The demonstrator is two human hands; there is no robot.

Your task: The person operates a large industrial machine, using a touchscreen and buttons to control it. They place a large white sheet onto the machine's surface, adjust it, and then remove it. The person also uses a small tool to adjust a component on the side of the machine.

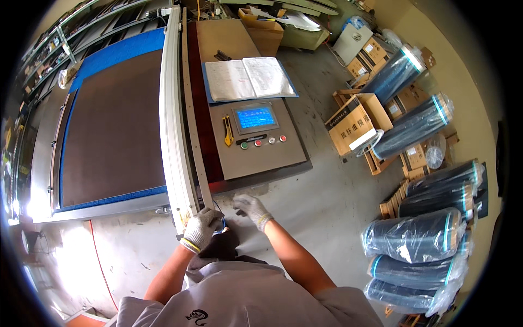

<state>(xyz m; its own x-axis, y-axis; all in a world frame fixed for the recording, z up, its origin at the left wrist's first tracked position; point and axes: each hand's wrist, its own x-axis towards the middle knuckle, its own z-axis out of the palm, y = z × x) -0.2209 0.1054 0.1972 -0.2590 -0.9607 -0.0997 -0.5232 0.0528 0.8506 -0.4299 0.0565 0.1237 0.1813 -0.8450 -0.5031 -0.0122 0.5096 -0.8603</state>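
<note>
My left hand (200, 230), in a pale knit glove, is at the near end of a long white gantry beam (175, 125). Its fingers curl toward the metal rail beside the beam; whatever they grip is hidden. To the right, my right hand (251, 211), gloved alike, hovers over the floor with fingers loosely stretched and nothing in them. Left of the beam, a dark flat sheet (114, 125) lies on a blue machine bed (122, 52). Beyond my right hand is a grey control panel (261, 158) with a lit blue screen (255, 117) and several round buttons.
On the panel lie a yellow utility knife (227, 129), a black pen-like tool (251, 139) and an open binder (250, 78). Plastic-wrapped dark rolls (411, 237) and cardboard boxes (351, 124) line the right side. Metal shelving (65, 43) stands at far left; a red hose (98, 256) crosses the floor.
</note>
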